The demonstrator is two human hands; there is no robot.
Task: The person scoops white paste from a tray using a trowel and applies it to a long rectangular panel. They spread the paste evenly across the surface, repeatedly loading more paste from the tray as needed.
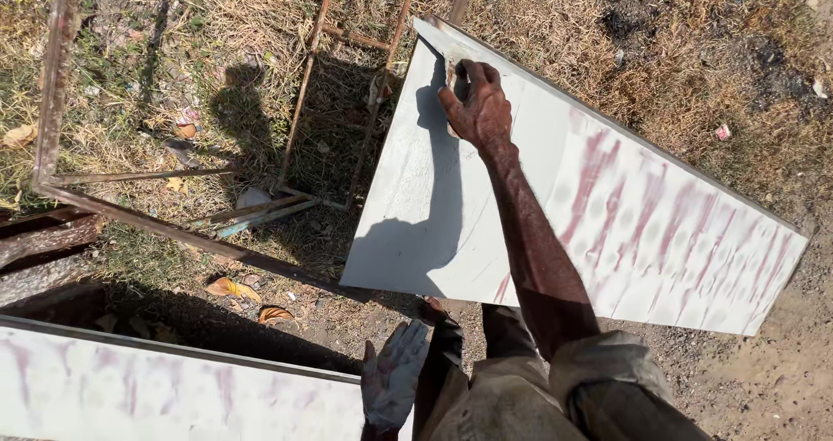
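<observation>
Dry grass and rusty frames (173, 181) surround a white panel (486, 233) with red streaks. Near its far corner, the right hand (475, 104) presses a small pad, mostly hidden, fingers curled over it. Below the panel's near edge, the left hand (392, 378) hangs open and empty. Uneven pressure might leave streaky patches.

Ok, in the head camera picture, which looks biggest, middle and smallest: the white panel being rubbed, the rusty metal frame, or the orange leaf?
1. White panel, though it is also nearer the camera.
2. Rusty metal frame, partly cut off, so its rank against the panel is unsure.
3. Orange leaf, clearly smallest.
</observation>
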